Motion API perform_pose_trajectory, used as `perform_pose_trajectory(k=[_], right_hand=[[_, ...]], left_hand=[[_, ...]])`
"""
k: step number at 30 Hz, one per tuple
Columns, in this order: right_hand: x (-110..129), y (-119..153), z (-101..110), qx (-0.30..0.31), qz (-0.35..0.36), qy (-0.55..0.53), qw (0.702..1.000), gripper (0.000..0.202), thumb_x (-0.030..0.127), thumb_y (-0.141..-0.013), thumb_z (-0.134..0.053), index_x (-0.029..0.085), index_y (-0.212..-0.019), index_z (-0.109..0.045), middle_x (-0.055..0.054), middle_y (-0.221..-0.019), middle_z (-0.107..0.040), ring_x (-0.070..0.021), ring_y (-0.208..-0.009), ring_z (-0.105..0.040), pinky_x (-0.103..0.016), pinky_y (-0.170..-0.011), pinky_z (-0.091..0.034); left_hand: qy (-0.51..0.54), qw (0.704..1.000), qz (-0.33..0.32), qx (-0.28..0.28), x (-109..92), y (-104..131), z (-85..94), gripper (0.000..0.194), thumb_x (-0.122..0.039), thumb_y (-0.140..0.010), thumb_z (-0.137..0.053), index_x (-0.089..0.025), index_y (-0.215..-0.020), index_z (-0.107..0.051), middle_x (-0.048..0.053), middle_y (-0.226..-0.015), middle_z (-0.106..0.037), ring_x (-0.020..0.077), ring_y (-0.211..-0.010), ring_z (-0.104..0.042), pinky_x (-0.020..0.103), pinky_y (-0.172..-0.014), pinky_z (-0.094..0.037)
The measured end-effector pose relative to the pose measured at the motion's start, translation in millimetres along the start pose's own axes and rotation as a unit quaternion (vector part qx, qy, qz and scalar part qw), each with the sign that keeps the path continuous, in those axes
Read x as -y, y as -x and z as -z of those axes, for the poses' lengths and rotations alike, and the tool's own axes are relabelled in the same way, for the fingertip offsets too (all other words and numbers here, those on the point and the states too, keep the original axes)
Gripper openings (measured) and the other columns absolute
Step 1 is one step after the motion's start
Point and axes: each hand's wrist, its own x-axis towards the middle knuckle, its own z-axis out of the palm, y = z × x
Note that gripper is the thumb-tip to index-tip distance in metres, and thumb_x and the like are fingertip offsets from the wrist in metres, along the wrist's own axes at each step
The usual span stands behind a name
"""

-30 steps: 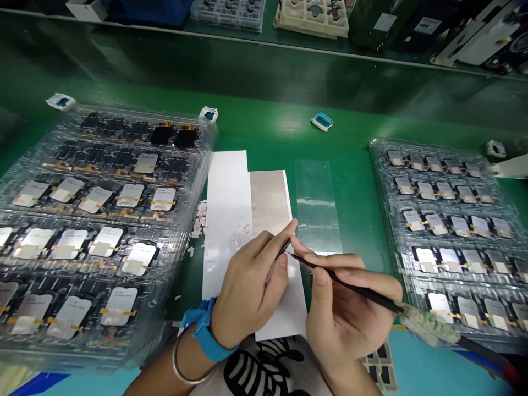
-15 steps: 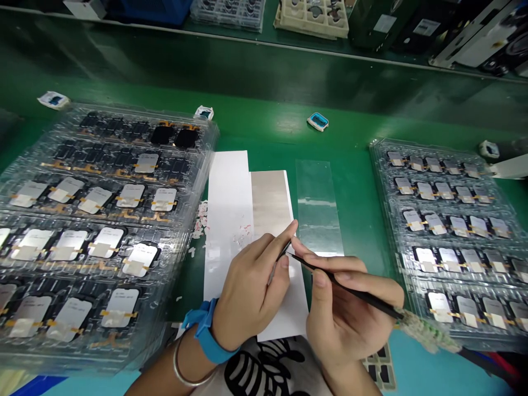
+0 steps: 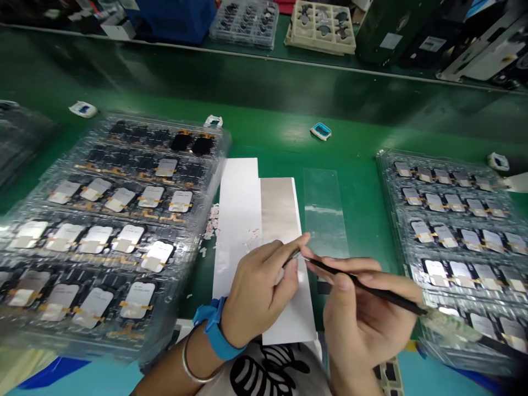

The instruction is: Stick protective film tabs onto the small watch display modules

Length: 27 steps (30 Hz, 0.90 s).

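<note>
My left hand (image 3: pixel 262 289), with a blue band at the wrist, pinches a small flat part (image 3: pixel 291 256) between thumb and index finger. It is seen nearly edge-on, dark-rimmed with a greyish face, and mostly hidden by the fingers. A slim black pen-like tool (image 3: pixel 381 292) is gripped in my right hand (image 3: pixel 367 319), its rear wrapped in frayed whitish-green material. The tool's tip meets or nearly meets the small part; contact cannot be made out. Both hands are above white sheets (image 3: pixel 237 220), one bearing a grey-beige strip (image 3: pixel 280 206).
A clear tray (image 3: pixel 185 269) of silver-backed modules stands left, a similar tray (image 3: pixel 406 261) right. A transparent sheet (image 3: pixel 324 212) lies beyond my right hand. Pinkish-white scraps (image 3: pixel 212 221) lie beside the paper. A small blue-faced frame (image 3: pixel 320 131) sits near the shelf (image 3: pixel 247 66).
The whole view has shifted, so the bench things appear further right and slightly lower. My hands keep almost the same pose, the tool still at the small part.
</note>
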Motion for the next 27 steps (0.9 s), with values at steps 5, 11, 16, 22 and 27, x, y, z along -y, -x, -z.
perform_pose_trajectory(k=[5,11,16,22,27], right_hand=[[-6,-14,12,-0.041,0.078,0.041,0.995,0.037,-0.01,-0.074,-0.065,0.015,-0.101,-0.056,-0.003,-0.087,-0.07,-0.0212,-0.076,-0.073,-0.047,-0.071,-0.069],[-18,-14,23,0.006,0.038,0.075,0.996,0.027,-0.002,-0.073,-0.073,0.016,-0.089,-0.061,-0.004,-0.088,-0.074,-0.0254,-0.076,-0.076,-0.046,-0.065,-0.069],[-26,-9,28,0.024,0.043,0.062,0.997,0.029,-0.004,-0.07,-0.074,0.014,-0.089,-0.062,-0.008,-0.09,-0.074,-0.0259,-0.077,-0.076,-0.042,-0.067,-0.068],[-26,-9,25,0.042,0.052,0.056,0.996,0.026,-0.004,-0.07,-0.072,0.014,-0.086,-0.061,-0.007,-0.089,-0.075,-0.0232,-0.078,-0.077,-0.032,-0.072,-0.067],[-26,-10,25,0.046,0.065,0.072,0.994,0.023,-0.003,-0.072,-0.072,0.014,-0.083,-0.06,-0.008,-0.087,-0.075,-0.0232,-0.077,-0.078,-0.03,-0.07,-0.067]], left_hand=[[-0.057,0.998,-0.012,0.019,-33,31,27.4,0.045,-0.014,-0.098,-0.037,-0.02,-0.142,-0.046,0.003,-0.084,-0.067,0.0183,-0.075,-0.063,0.031,-0.071,-0.051],[-0.335,0.94,0.022,-0.06,-43,23,140.8,0.021,-0.029,-0.101,-0.042,-0.02,-0.11,-0.058,-0.002,-0.067,-0.06,0.0125,-0.051,-0.05,0.024,-0.049,-0.032],[-0.394,0.903,0.172,0.005,24,-50,234.8,0.024,-0.032,-0.098,-0.043,-0.016,-0.108,-0.058,-0.006,-0.065,-0.051,0.0095,-0.058,-0.045,0.019,-0.062,-0.031],[-0.425,0.873,0.235,0.054,70,-81,254.3,0.018,-0.031,-0.09,-0.06,-0.021,-0.103,-0.066,-0.005,-0.048,-0.055,0.0192,-0.05,-0.055,0.025,-0.06,-0.038],[-0.486,0.843,0.228,-0.038,64,-105,225.4,0.02,-0.034,-0.091,-0.059,-0.019,-0.1,-0.067,0.006,-0.076,-0.07,0.0248,-0.078,-0.065,0.029,-0.073,-0.044]])
